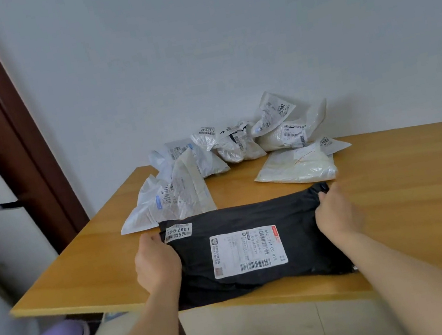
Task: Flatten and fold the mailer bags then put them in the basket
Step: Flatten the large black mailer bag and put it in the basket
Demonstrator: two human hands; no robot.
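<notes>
Gripping the black mailer [246, 251] at both ends, you had it lying flat near the front edge of the table [396, 195]. Your left hand [156, 260] clutched its left edge beside a small sticker [178, 231], and your right hand [335, 213] pinched the far right corner. A big white label [247, 250] faced up between your hands. Behind it, white mailers [239, 146] lay crumpled toward the wall [191, 39], one [169, 198] touching the black mailer's far edge.
</notes>
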